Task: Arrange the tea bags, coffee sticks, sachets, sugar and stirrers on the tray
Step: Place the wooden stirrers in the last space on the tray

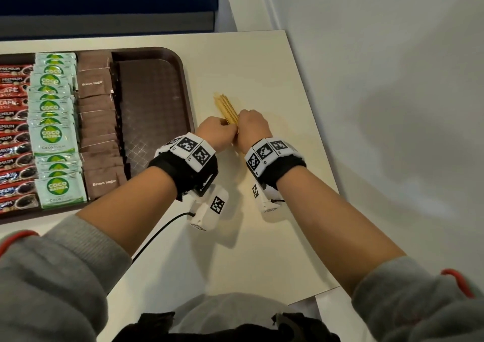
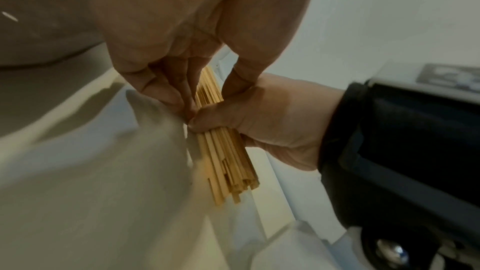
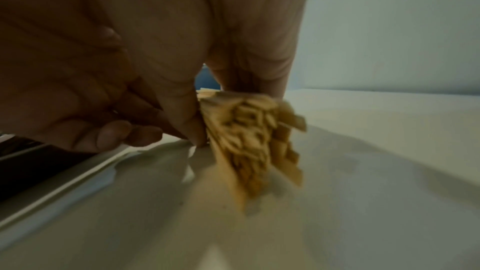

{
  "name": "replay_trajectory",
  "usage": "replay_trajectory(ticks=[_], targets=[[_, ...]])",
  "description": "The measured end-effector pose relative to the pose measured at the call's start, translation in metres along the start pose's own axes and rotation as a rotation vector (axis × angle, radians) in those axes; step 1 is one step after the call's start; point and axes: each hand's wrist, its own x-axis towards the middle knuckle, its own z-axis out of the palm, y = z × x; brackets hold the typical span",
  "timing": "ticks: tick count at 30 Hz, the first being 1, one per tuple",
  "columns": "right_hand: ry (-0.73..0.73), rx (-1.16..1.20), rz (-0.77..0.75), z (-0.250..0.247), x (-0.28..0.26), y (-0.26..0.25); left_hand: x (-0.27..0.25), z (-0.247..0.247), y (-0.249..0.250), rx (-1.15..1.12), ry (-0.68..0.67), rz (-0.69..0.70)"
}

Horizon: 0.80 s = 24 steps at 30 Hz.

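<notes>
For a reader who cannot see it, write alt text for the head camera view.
Both hands, left hand and right hand, grip a bundle of wooden stirrers on a cream table, just right of a brown tray. On the tray stand rows of red coffee sticks, green Coco sachets and brown sugar packets; its right part is bare.

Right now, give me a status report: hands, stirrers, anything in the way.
Left hand and right hand both grip the stirrers on the table, beside the tray. Tray's right section bare. Nothing in the way.
</notes>
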Motion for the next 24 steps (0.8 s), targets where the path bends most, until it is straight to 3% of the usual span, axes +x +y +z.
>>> replay_trajectory(ticks=[15,24], targets=[[-0.14,-0.149,0.033,-0.006,0.003,-0.009,0.004,-0.003,-0.005,-0.158,-0.027,-0.049],[-0.047,0.033,0.068,-0.006,-0.004,0.003,0.002,-0.005,-0.002,-0.314,0.03,0.002]])
